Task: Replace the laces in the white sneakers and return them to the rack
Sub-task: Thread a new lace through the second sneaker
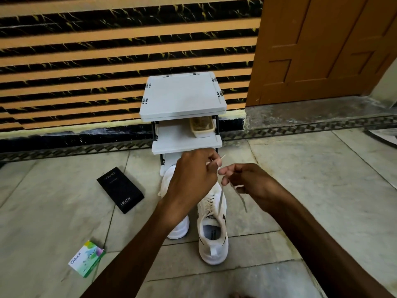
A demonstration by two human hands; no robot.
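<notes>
Two white sneakers stand on the floor in front of a small white rack (182, 97). The right sneaker (212, 235) is laced, heel toward me, and its white lace (220, 201) rises to my hands. My left hand (191, 177) hovers above the sneakers and pinches one lace end, whose tip pokes out past the fingers. Just right of it, my right hand (247, 183) pinches the other lace end, which dangles below. The left sneaker (178, 229) is largely hidden under my left forearm.
A beige tray (202, 126) sits on the rack's middle shelf. A black phone box (120, 189) lies on the floor left of the sneakers, and a small green-and-white carton (87, 261) lies nearer me. A striped wall and a brown door (322, 46) stand behind.
</notes>
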